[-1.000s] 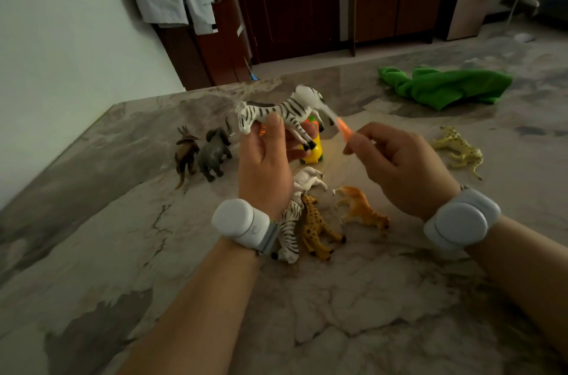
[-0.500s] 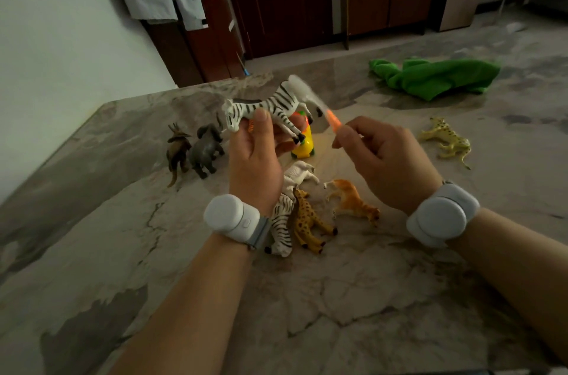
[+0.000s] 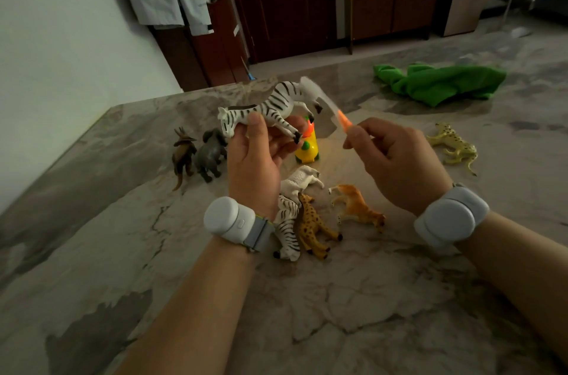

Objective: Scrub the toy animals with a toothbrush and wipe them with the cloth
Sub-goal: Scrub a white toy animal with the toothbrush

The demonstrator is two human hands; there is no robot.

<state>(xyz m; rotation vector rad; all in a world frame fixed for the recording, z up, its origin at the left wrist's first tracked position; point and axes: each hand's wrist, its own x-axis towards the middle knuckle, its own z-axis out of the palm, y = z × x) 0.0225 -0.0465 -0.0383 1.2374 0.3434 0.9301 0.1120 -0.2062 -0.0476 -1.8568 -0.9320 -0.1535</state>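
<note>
Two hands busy: left hand (image 3: 255, 159) grips the toy zebra (image 3: 270, 107), raised above the marble table (image 3: 123, 236); right hand (image 3: 399, 162) pinches the orange toothbrush (image 3: 345, 122), head blurred by its rump. Short, light strokes should serve.

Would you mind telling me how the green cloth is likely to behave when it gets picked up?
The green cloth lies crumpled in soft folds, so it will probably droop limply. It looks thin, so it is likely light, and unlikely to roll.

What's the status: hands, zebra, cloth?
Left hand grips zebra, held above table. Right hand pinches toothbrush, blurred head at zebra's rump. Green cloth lies untouched, far right. Nothing blocking.
</note>
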